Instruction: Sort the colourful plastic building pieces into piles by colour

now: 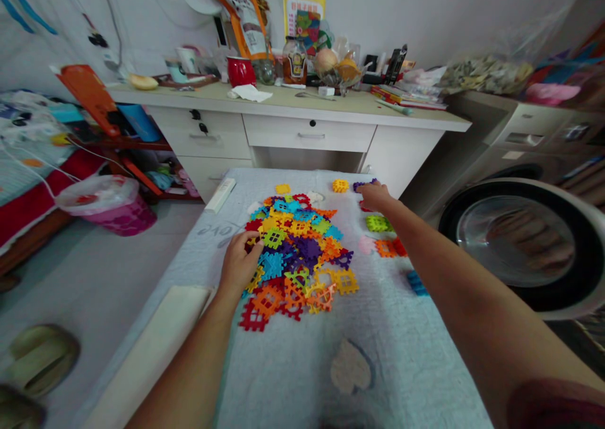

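On a cloth-covered table lies a heap of interlocking plastic building tiles [307, 249] in many colours. At the heap's left edge, my left hand [240, 262] is curled, with thumb and index fingertip at the edge of a green tile [273, 237]. My right hand [377, 197] reaches to the far right, its fingers closed on a purple tile [362, 186]. Near it stand a yellow tile stack [340, 186], a green stack [378, 223], orange tiles [386, 247] and a blue stack [418, 283]. A red piece under my right hand is mostly hidden.
A single yellow tile [282, 189] lies behind the heap. White strips [220, 195] run along the table's left side. Beyond stands a white desk [312, 111] with jars, a red mug [241, 72] and books. A washing machine [515, 234] with its door ajar is at right; a pink bin [113, 211] at left.
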Demonstrator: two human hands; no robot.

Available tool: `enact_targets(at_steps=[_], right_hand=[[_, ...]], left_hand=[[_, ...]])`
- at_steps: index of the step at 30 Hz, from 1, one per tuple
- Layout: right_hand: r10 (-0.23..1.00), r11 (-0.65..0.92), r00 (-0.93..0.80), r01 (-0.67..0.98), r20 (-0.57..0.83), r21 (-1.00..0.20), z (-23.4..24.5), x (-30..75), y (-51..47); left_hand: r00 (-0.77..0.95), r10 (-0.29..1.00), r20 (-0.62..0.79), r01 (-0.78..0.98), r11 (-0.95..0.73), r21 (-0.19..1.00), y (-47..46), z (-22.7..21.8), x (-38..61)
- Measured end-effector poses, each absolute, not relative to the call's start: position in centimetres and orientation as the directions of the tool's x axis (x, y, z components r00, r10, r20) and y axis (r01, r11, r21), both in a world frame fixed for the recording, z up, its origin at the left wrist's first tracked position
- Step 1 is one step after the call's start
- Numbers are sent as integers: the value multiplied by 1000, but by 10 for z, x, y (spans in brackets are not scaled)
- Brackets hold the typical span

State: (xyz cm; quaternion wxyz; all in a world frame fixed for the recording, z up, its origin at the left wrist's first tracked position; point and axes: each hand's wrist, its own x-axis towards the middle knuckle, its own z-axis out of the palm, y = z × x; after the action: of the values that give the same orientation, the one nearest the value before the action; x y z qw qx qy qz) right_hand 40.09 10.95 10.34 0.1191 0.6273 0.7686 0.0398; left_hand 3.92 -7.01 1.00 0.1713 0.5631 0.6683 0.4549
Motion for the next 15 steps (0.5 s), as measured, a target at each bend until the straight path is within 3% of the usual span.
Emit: enact_targets(at_steps=[7, 10, 15], right_hand=[[848, 521, -530, 833, 1, -183, 99, 340, 62], [818, 574, -565, 785, 108, -234, 83, 313, 44], [821, 571, -545, 778, 170, -262, 60, 286, 34]], left_hand=[[-314, 906, 283, 592, -47, 805, -70, 13, 41], [-311, 909, 279, 593, -43, 804, -70, 13, 41], [-298, 911, 284, 596, -54, 801, -70, 11, 39]])
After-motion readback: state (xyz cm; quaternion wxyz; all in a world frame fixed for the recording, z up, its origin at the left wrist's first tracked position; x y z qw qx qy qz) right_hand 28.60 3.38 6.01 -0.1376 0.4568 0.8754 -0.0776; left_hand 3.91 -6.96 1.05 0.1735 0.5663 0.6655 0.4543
